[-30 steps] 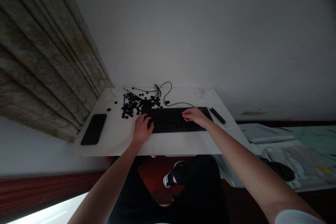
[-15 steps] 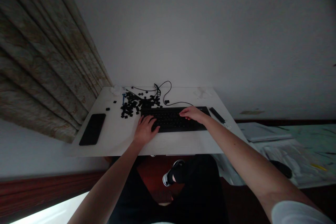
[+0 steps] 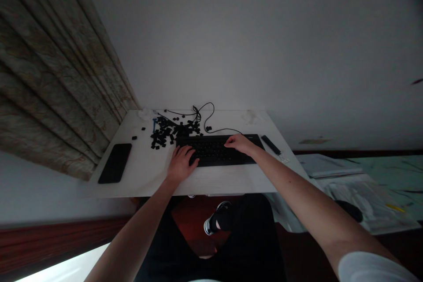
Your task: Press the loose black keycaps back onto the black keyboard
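Observation:
A black keyboard [image 3: 214, 153] lies on the white table, its key bed dark and part of it hidden under my hands. My left hand [image 3: 181, 161] rests at its left end with fingers stretched out and apart, the fingertips on the keyboard. Above the right half, my right hand [image 3: 240, 143] has thumb and fingers pinched together close to the keys; whatever is between them is too small or hidden to name. Behind the keyboard's left end lies a heap of loose black keycaps [image 3: 164, 131].
A black cable [image 3: 211, 105] loops behind the keyboard. A phone [image 3: 115, 163] lies at the table's left, a dark narrow bar-like object [image 3: 271, 145] to the right. A blue tool [image 3: 154, 124] sits by the keycaps. Patterned curtains [image 3: 66, 53] hang at the left, a wall stands behind.
The whole view has shifted very slightly. Both hands keep nearly the same places on the keyboard, and nothing else has visibly moved.

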Demonstrator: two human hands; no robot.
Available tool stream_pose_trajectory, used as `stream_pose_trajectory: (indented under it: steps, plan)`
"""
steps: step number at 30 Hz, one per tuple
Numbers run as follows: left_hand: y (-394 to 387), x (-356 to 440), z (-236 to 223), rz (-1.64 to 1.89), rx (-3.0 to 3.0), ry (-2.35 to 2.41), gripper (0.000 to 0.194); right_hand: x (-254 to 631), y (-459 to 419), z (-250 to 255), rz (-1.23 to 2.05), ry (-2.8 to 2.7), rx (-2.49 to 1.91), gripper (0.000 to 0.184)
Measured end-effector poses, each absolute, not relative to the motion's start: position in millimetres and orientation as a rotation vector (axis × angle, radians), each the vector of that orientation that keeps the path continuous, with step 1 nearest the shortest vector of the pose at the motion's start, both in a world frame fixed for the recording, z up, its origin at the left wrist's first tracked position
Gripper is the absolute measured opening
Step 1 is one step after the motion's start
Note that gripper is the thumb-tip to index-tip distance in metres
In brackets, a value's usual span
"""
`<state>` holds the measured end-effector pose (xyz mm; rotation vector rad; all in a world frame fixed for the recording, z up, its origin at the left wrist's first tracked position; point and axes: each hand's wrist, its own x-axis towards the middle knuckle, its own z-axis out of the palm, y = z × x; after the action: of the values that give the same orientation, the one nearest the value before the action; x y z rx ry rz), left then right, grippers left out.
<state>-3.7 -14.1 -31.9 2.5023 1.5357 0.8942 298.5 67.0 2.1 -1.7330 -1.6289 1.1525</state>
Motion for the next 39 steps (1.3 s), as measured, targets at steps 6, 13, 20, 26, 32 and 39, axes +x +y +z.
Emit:
stream_pose_trajectory:
  steps: [6,13,20,26,32,39]
  plan:
    - [-15.9,-2.9,-31.9,0.867,2.55,1.507,0.032,296.3,63.8,3.0,1.303,-1.563,-1.713,0.017]
    - [-16.5,-0.6,-31.7,0.831,2.579,1.501,0.034,298.2,60.0,6.3,1.275,-1.654,-1.691,0.02]
    - [-16.8,-1.2,-30.7,0.789,2.585,1.522,0.034,299.2,53.1,3.6,1.146,-1.835,-1.709,0.015]
    - [-15.8,-2.2,-31.0,0.806,2.57,1.525,0.033,303.1,50.9,1.7,1.174,-1.777,-1.7,0.014]
    - [-15.9,-2.8,-30.1,0.805,2.58,1.519,0.034,303.2,58.4,6.5,1.327,-1.683,-1.749,0.015]
    - [-15.4,-1.7,-29.3,0.802,2.574,1.524,0.033,302.9,60.7,8.8,1.398,-1.638,-1.755,0.014]
